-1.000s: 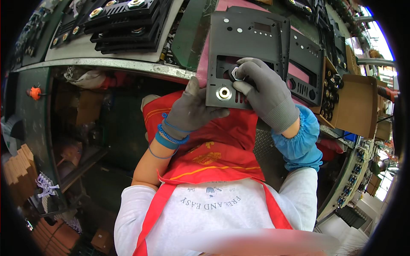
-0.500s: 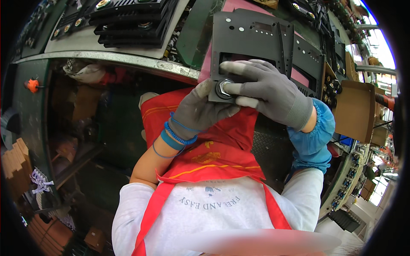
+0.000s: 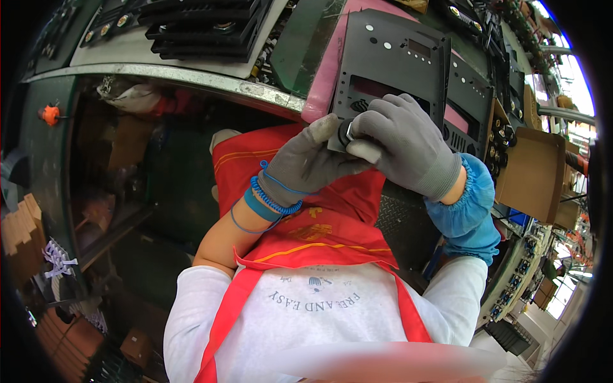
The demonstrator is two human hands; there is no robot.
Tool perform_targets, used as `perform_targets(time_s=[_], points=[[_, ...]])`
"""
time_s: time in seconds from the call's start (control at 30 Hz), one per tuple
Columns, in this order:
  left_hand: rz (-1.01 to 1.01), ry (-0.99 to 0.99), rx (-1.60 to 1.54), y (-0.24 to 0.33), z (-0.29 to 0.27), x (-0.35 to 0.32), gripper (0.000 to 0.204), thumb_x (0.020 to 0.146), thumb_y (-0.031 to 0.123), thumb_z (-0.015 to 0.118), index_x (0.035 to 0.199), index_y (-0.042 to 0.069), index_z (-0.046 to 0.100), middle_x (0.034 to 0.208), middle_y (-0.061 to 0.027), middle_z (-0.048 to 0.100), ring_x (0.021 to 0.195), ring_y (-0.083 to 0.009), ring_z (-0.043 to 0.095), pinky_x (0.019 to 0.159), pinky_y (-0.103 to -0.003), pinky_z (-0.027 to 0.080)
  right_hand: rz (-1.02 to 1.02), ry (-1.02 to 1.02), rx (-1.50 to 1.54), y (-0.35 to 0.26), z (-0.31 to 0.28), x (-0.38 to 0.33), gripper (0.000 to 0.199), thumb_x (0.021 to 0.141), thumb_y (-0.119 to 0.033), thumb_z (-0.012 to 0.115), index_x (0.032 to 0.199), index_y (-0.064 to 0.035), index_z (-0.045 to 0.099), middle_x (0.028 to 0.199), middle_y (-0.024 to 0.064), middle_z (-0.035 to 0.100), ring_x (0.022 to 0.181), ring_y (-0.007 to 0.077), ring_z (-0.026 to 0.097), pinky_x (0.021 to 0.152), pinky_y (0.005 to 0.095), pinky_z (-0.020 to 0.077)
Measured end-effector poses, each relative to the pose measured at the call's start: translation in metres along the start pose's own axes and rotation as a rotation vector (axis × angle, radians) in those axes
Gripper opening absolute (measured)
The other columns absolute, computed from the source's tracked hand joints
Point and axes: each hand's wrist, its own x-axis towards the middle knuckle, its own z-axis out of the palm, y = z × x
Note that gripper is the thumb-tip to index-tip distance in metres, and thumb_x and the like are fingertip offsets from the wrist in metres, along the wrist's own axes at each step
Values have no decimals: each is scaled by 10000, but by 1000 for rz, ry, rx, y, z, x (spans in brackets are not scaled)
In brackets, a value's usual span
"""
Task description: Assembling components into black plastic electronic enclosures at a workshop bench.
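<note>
Both gloved hands, left hand (image 3: 306, 166), right hand (image 3: 402, 140), grip black panel (image 3: 389, 70); small round fitting (image 3: 345, 133), perhaps.

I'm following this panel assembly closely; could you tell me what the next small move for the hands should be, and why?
Probably a further twist of the right hand on the round metal fitting, with the left hand bracing it. Both gloved hands pinch the fitting at the lower edge of the black panel; whether it is seated cannot be seen.

My one head-worn fisheye looked steeply down, close over the gloved hands at upper centre of frame.
</note>
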Motion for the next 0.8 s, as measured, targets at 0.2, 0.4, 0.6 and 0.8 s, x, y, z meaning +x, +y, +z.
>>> perform_targets(time_s=[0.2,0.4,0.6,0.8], points=[[-25,18,68,3,-1,0,435,1044,315,368,1316,-16,443,1269,-164,546,1173,-288,558,1013,-449,486,-178,97,-1,2,-5,0,222,779,-137,672,985,-75,620,1025,93,613,969,294,585,891,409,457],[-10,85,42,0,2,-3,437,1041,324,377,1315,-10,444,1252,-157,554,1168,-282,562,1009,-454,487,-313,89,109,15,-1,-3,228,775,-100,639,998,-56,617,1113,85,616,1061,278,587,947,415,454],[8,19,75,-1,5,0,456,1037,337,387,1319,-18,437,1242,-155,553,1168,-276,561,997,-444,497,-182,112,65,5,-3,1,293,758,-179,735,1014,-86,628,974,100,631,906,301,604,796,391,479],[-22,-17,64,3,0,-1,465,1033,340,397,1337,-12,431,1282,-168,536,1185,-287,554,999,-448,495,-18,-48,204,0,-10,-7,273,762,-172,730,1007,-104,632,918,78,606,896,296,586,792,388,460]])
